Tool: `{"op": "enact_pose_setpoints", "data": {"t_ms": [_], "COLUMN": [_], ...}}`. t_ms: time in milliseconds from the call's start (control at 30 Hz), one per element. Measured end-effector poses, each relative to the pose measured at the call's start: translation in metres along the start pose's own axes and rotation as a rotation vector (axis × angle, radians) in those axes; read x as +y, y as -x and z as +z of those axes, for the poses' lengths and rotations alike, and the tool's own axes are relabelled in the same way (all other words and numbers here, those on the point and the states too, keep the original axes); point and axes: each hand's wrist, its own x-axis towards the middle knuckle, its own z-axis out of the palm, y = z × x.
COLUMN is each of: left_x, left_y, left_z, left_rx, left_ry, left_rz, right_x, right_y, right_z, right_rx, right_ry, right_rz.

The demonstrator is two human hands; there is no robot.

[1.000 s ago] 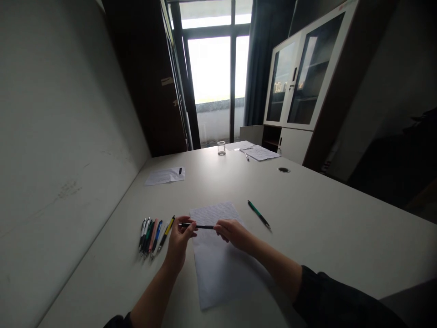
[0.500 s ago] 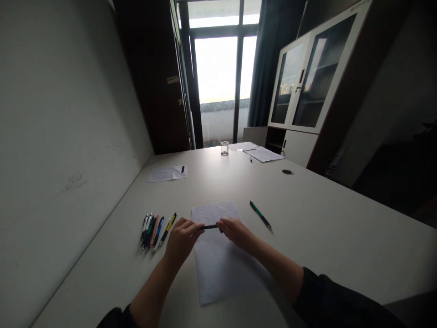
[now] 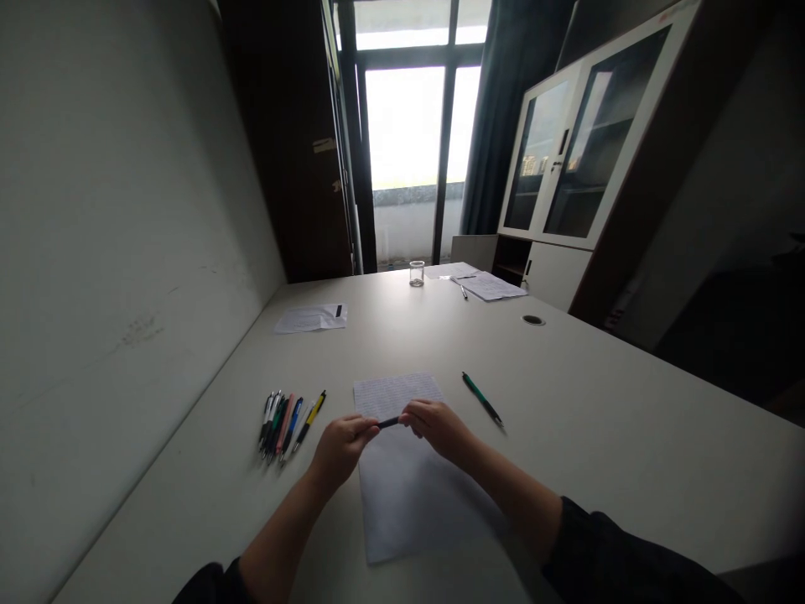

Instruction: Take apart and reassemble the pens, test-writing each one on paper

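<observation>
A black pen [image 3: 388, 423] is held level between both my hands, just above a lined sheet of paper [image 3: 402, 478] on the white table [image 3: 597, 419]. My left hand [image 3: 340, 449] is closed around the pen's left end. My right hand [image 3: 433, 428] pinches its right end. Only a short middle stretch of the pen shows between the fingers. A row of several coloured pens [image 3: 286, 424] lies on the table to the left of my left hand. A green pen [image 3: 481, 400] lies to the right of my right hand.
A wall runs along the table's left edge. Farther back lie a folded paper with a black clip [image 3: 311, 318], a small glass jar [image 3: 416, 273], more papers with a pen [image 3: 481, 285] and a cable hole [image 3: 533, 320]. A glass-door cabinet [image 3: 566, 159] stands at the right.
My hands have drawn closer together along the black pen, so less of it shows between them. The view has shifted slightly; the pens and paper on the table have not moved.
</observation>
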Motion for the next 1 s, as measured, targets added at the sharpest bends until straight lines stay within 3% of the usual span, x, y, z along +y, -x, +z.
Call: {"op": "enact_pose_setpoints", "data": {"t_ms": [367, 600, 833, 1000], "left_x": [0.0018, 0.0, 0.0045, 0.0081], "left_y": [0.0003, 0.0006, 0.0035, 0.0047], "left_z": [-0.0034, -0.0037, -0.0056, -0.0045], "left_rx": [0.005, 0.024, -0.03, -0.044], "left_ry": [0.038, -0.095, -0.401, -0.416], "left_rz": [-0.03, 0.005, 0.156, 0.15], "right_x": [0.0, -0.0007, -0.0024, -0.0017], "right_y": [-0.0007, 0.0, 0.0016, 0.001], "right_z": [-0.0004, -0.0002, 0.0042, 0.0063], "right_rx": [0.037, 0.002, -0.031, -0.007], "right_ry": [0.004, -0.015, -0.057, -0.03], "right_rz": [-0.007, 0.008, -0.003, 0.015]}}
